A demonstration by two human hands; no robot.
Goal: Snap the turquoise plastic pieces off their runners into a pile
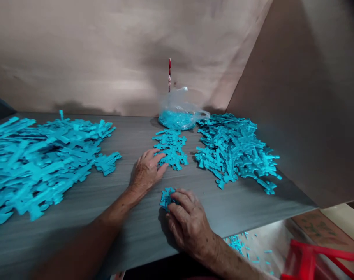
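I see the right hand (191, 221) clasping a small blue bunch (166, 197), the left hand (147, 169) apart, fingers spread against the middle blue pile (172, 146). Further out on the grey table (130, 132) I've got a clear bag (178, 114), left heap (51, 155), right heap (238, 146).

Your right hand (190, 219), lower centre of the frame, hides part of the turquoise piece (166, 197) at its fingers; your left hand (149, 168), at centre, covers the near-left edge of a turquoise row (172, 146). The bottom edge cuts off both your arms, the left blurred. The left edge crops a turquoise pile (48, 159). Upper centre, a striped stick (169, 70) loses its foot in or behind a cloudy bag (178, 103). Lower right, a red frame (307, 260) is cropped, green marks (319, 227) are illegible, and scraps (236, 244) are too small to identify.
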